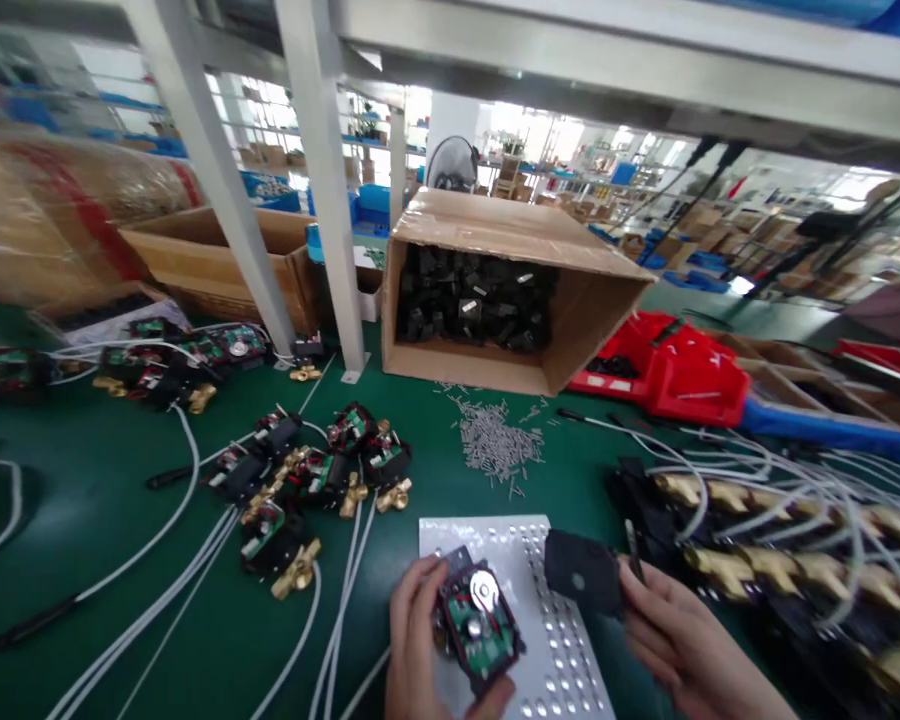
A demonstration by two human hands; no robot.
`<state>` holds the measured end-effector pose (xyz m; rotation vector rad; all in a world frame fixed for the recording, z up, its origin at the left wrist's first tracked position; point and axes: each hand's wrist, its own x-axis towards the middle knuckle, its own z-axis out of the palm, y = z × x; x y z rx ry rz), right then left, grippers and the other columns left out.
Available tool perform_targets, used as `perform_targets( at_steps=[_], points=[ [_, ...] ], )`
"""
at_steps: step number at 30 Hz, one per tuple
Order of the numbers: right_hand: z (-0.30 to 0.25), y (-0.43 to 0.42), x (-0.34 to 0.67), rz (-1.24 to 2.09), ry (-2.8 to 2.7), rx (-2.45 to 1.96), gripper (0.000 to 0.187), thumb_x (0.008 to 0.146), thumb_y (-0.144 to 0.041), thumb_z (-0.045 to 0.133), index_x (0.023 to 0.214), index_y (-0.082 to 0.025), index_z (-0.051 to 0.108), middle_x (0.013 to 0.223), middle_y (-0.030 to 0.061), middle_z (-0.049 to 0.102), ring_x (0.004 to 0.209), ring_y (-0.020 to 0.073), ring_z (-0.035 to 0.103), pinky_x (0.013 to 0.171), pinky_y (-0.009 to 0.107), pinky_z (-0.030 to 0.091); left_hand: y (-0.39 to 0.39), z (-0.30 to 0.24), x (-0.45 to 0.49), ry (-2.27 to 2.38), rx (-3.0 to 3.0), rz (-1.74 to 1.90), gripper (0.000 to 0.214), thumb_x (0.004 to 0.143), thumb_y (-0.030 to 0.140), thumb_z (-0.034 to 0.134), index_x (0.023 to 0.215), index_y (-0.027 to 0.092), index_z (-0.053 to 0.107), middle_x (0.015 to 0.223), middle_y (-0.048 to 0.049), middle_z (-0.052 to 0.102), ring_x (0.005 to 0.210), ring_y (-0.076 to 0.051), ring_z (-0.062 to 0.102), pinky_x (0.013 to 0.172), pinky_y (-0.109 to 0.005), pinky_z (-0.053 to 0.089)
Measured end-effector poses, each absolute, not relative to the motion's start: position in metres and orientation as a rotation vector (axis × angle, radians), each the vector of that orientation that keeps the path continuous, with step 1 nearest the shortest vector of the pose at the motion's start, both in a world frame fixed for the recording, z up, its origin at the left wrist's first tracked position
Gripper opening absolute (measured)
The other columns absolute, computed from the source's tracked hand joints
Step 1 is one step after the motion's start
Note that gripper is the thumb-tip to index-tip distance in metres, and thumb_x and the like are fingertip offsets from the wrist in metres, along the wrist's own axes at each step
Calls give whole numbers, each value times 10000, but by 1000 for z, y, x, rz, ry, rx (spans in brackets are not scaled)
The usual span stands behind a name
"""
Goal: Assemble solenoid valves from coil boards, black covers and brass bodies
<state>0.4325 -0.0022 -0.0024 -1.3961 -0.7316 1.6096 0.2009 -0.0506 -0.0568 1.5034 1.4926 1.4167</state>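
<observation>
My left hand (418, 640) is closed round a small black module (478, 620) with an open face, showing a green circuit board and a round silver disc. It sits over a perforated metal plate (562, 640) lying on the green table. My right hand (682, 645) holds a flat black cover (581, 572) by its right edge, just right of the module and apart from it. A thin dark tool (631, 550) seems to stick up by my right fingers.
A cardboard box (562, 330) on its side holds black covers. Small metal pins (495, 440) lie scattered before it. Modules with brass fittings and white cables lie left (311, 480) and right (787, 560). A red bin (675, 375) stands behind.
</observation>
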Motion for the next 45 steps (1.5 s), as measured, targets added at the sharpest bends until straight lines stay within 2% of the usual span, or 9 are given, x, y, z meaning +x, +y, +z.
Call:
perform_targets(
  at_steps=[5, 8, 12, 16, 22, 25, 29, 33, 45],
  points=[
    [-25, -65, 471, 805, -1214, -1880, 411, 638, -554, 672, 863, -210, 653, 758, 59, 594, 549, 163, 514, 419, 249, 385, -52, -51, 202, 1532, 1558, 1302, 630, 639, 264, 716, 1202, 231, 434, 1309, -115, 364, 1207, -335, 403, 1008, -535, 360],
    [-27, -70, 470, 354, -1731, -2000, 674, 702, -543, 605, 1296, -266, 450, 1281, 110, 474, 839, 270, 603, 603, 350, 491, -51, -46, 201, 1535, 1643, 1235, 652, 583, 238, 764, 1159, 228, 459, 1324, -111, 340, 1219, -341, 387, 999, -534, 364],
    [-24, -57, 460, 222, -2091, -2127, 613, 807, -484, 461, 1360, -235, 368, 1237, 147, 479, 679, 242, 608, 547, 374, 474, -51, -41, 200, 1468, 1618, 1201, 676, 567, 244, 789, 1155, 228, 458, 1291, -104, 412, 1208, -327, 409, 1012, -523, 341],
    [-13, -49, 451, 732, -1819, -1908, 520, 791, -498, 478, 1251, -255, 483, 1058, 97, 553, 661, 185, 557, 517, 289, 431, -56, -39, 202, 1391, 1439, 1155, 690, 620, 171, 742, 1206, 234, 382, 1207, -81, 506, 1114, -268, 505, 980, -465, 386],
    [-6, -56, 412, 1756, -643, -1126, 442, 765, -529, 538, 1138, -306, 459, 707, -56, 502, 363, -2, 133, 346, 145, 125, -69, -32, 223, 1468, 1800, 1081, 709, 655, 209, 729, 1248, 234, 342, 1228, -93, 483, 1142, -271, 458, 978, -462, 374],
    [-13, -54, 397, 1773, -681, -1115, 412, 797, -491, 554, 1148, -301, 453, 668, -73, 483, 351, -4, 168, 330, 126, 137, -71, -27, 235, 1495, 2045, 997, 685, 686, 294, 717, 1254, 197, 347, 1154, -116, 516, 1073, -289, 479, 928, -482, 399],
    [-15, -51, 399, 1582, -1148, -1168, 318, 883, -448, 449, 1150, -277, 467, 960, 1, 563, 736, 104, 559, 623, 193, 467, -66, -26, 243, 1543, 2117, 913, 731, 635, 306, 763, 1233, 177, 364, 1072, -110, 542, 988, -289, 504, 861, -464, 434],
    [-10, -48, 405, 1250, -1697, -1166, 311, 914, -382, 394, 1189, -242, 425, 1201, 48, 496, 1104, 194, 468, 982, 326, 344, -63, -29, 242, 1534, 2134, 889, 743, 626, 335, 767, 1231, 176, 366, 1049, -101, 550, 963, -285, 507, 849, -459, 432],
    [-2, -45, 371, 1124, -1885, -1364, 553, 791, -317, 534, 1290, -174, 342, 1239, 114, 496, 1107, 259, 491, 945, 401, 370, -59, -35, 224, 1372, 1812, 1125, 644, 625, 191, 728, 1171, 261, 395, 1126, -58, 506, 1043, -254, 481, 912, -425, 381]
  ],
)
